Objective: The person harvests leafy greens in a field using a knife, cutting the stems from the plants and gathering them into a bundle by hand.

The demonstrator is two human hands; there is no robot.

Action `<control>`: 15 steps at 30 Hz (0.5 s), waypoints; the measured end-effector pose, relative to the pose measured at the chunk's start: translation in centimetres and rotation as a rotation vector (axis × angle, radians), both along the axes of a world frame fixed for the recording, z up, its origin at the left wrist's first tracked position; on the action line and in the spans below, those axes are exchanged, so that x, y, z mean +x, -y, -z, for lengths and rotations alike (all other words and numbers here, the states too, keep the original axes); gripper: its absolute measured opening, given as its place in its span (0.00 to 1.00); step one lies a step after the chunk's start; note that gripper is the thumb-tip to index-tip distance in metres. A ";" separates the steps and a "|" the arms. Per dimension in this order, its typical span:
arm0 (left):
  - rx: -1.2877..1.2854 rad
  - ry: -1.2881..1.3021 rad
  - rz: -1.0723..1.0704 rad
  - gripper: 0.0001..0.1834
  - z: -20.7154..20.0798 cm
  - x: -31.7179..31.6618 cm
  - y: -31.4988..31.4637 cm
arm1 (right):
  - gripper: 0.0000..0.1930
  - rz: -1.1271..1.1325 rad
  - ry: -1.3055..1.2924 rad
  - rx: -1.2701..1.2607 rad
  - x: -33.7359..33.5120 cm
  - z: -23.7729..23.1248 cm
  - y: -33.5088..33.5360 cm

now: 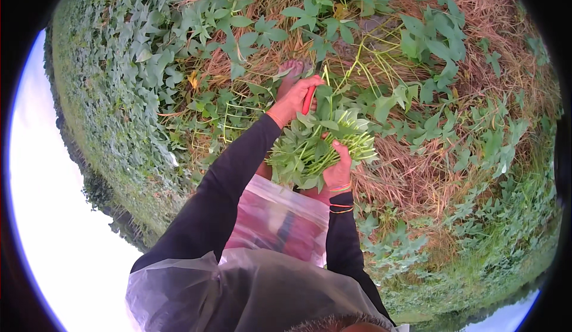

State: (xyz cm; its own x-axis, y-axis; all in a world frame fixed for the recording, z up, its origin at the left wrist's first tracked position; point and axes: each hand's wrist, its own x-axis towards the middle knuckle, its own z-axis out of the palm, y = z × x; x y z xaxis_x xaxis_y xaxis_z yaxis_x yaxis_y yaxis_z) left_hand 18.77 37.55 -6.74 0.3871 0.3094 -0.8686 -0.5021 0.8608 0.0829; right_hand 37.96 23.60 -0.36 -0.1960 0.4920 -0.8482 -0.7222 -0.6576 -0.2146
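Note:
My left hand (292, 102) is closed around the red handle of a knife (308, 101). A dark, narrow blade seems to run from its far end toward the vines, partly hidden by leaves. Nearer to me, my right hand (338, 168) grips a thick bunch of leafy green stems (310, 152). The pale cut ends of the bunch point right, and its leaves hang mostly to the left. A few upright stems and leaves stand just beyond the bunch, close to the knife. Rubber bands (341, 207) circle my right wrist and sleeve.
Leafy vines (161, 64) spread over the ground on the left and far side. Dry straw (411, 165) lies to the right, with bare yellow-green stalks (366, 64) above it. My bare foot (291, 70) shows beyond my left hand. A clear plastic sheet (274, 219) covers my lap.

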 end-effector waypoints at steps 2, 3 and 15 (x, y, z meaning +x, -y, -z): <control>-0.028 -0.054 -0.130 0.11 -2.2 -1.8 0.6 | 0.19 0.091 -0.152 -0.203 0.3 -0.4 -1.0; 0.072 -0.086 -0.253 0.10 -3.6 -4.1 1.0 | 0.20 0.024 -0.195 -0.093 0.1 -1.4 -2.1; 0.769 -0.951 0.446 0.10 -26.8 -12.8 -0.7 | 0.16 -0.367 0.123 0.292 6.4 -4.4 -9.6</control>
State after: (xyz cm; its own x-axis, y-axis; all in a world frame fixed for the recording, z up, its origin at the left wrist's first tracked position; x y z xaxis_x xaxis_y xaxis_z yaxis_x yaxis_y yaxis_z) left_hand 6.00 38.25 20.10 -0.0802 0.8525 -0.5166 0.3415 0.5104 0.7892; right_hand 44.38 33.21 4.04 -0.3082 0.6303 -0.7126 -0.4111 -0.7637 -0.4977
